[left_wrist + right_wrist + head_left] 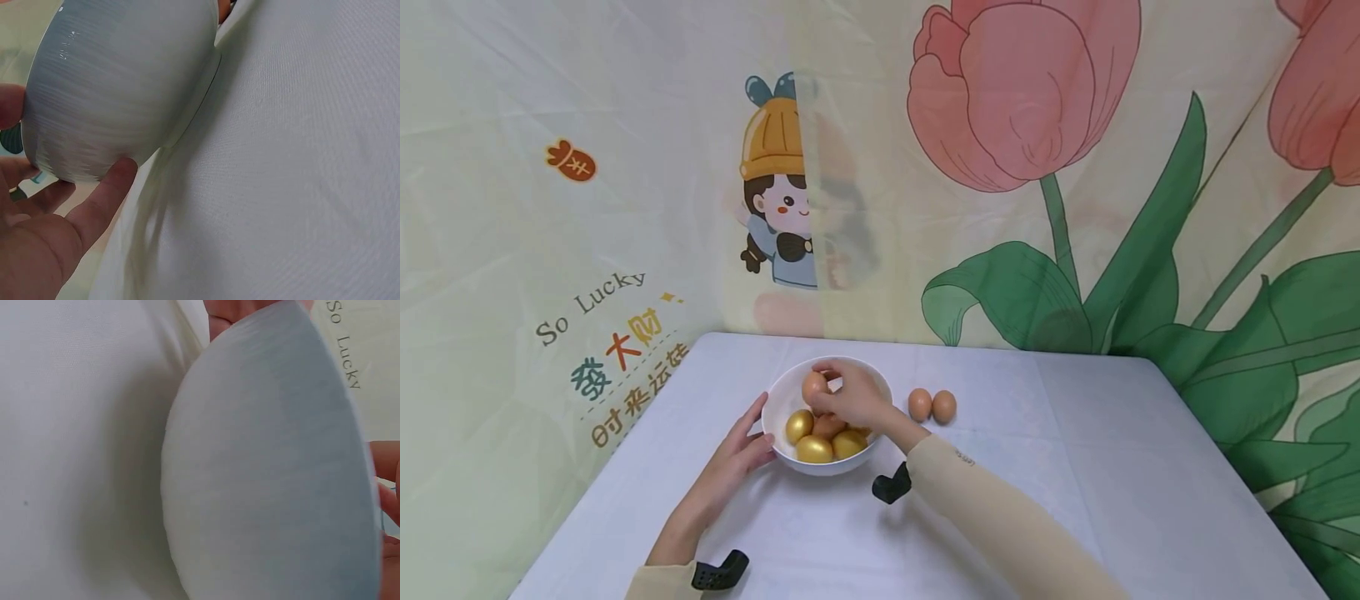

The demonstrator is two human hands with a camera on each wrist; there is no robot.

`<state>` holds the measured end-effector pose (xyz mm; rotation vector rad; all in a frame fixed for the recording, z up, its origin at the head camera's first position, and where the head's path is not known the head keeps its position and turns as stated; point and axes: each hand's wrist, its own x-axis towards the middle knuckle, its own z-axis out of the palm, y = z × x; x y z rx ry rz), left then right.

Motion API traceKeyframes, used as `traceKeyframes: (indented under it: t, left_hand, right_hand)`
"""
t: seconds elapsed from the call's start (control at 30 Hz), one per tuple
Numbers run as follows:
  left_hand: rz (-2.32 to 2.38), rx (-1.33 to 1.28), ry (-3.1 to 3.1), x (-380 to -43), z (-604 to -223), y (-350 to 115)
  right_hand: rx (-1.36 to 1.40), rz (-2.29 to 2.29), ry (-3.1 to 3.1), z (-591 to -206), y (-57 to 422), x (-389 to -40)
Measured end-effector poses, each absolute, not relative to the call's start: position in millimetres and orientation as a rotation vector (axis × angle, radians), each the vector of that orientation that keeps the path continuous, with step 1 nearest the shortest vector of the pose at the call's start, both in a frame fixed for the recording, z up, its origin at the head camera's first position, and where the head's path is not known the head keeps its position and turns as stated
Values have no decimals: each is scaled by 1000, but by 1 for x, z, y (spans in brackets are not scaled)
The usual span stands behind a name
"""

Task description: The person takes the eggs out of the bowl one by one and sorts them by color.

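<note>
A white bowl [786,396] stands on the table, with several golden eggs [815,449] and a brown egg [828,426] inside. My right hand [853,398] reaches over its rim and pinches another brown egg [815,388] between thumb and fingers, above the far part of the bowl. At the bowl's left side, my left hand [741,450] holds the wall, its thumb at the rim. In the left wrist view one finger [106,194] lies against the outer wall. The bowl hides most of my right hand in the right wrist view.
Two brown eggs [931,405] lie side by side on the table, right of the bowl. A white cloth [1037,500] covers the tabletop. Behind it hangs a printed backdrop [865,308] with tulips and a cartoon figure. Black straps [721,572] sit at the wrists.
</note>
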<state>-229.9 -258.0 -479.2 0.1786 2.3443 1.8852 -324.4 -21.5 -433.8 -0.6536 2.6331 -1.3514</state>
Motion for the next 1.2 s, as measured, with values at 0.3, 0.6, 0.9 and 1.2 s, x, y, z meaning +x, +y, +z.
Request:
traceKeyframes:
  t: [0.3, 0.6, 0.9, 1.2]
  left_hand:
    - [1877, 176, 2363, -230, -480, -256]
    - [1862, 154, 2370, -231, -482, -257]
    - [1865, 150, 2364, -231, -480, -255]
    - [1876, 155, 2360, -231, -481, -256]
  right_hand:
    - [-578, -1460, 2487, -412, 22, -313]
    - [-451, -1583, 2390, -391, 74, -301]
    - [-403, -1525, 2492, -394, 131, -294]
    - [-368, -1558, 2523, -416, 172, -287]
